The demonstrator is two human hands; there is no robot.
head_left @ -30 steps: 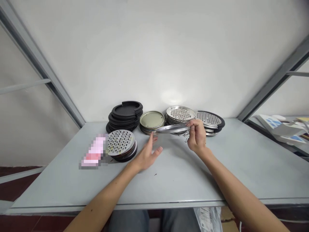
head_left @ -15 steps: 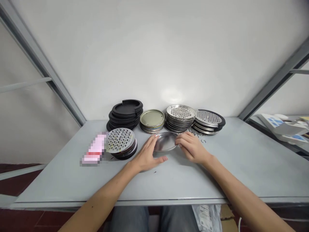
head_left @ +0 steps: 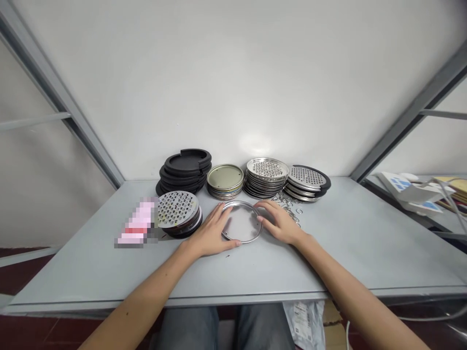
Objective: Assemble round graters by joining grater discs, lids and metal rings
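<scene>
A round, shallow metal plate (head_left: pixel 241 223) with a raised shiny rim and small holes near its edge lies in front of me on the table. My left hand (head_left: pixel 215 231) spans its left side, fingers on the upper left rim and thumb at the lower edge. On the other side, the fingertips and thumb of my right hand (head_left: pixel 279 222) grip the right rim. Several small metal rings (head_left: pixel 291 206) are scattered just beyond my right hand. Close to my left hand stands a stack of grater discs (head_left: pixel 178 210), the top one with raised holes.
Along the wall stand black notched rings (head_left: pixel 188 165), greenish discs (head_left: pixel 225 177), rimmed grater plates (head_left: pixel 267 170) and grater plates in black rims (head_left: pixel 308 179). A blurred pink item (head_left: pixel 137 223) lies left. White packaging (head_left: pixel 408 187) is on a side surface at right.
The plate, tilted between my hands before, now lies flat and nearer to me. My right fingers have spread out from a tighter pinch on its rim. The view has shifted slightly.
</scene>
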